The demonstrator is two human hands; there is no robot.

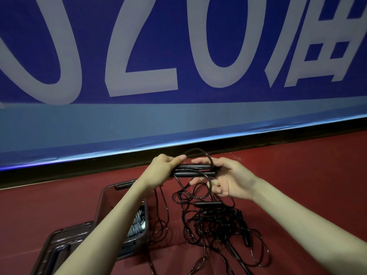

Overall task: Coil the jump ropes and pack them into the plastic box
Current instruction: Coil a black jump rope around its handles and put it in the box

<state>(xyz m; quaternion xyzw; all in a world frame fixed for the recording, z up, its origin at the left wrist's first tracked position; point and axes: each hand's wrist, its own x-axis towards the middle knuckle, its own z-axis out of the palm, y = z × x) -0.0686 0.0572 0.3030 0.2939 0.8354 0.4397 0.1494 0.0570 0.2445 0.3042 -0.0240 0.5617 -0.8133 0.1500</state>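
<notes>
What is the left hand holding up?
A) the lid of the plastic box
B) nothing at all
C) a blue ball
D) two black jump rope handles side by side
D: the left hand grips two black handles lying side by side, with the black rope looping from them past the right hand.

We see black jump ropes (208,217) with glossy black handles (193,170); a dark brown translucent plastic box (103,203) and its matching lid (57,243); grey-and-white items (137,223) inside it; a dark red floor (297,165); a deep blue banner (178,46) with pale grey lettering above a lighter blue band.
</notes>
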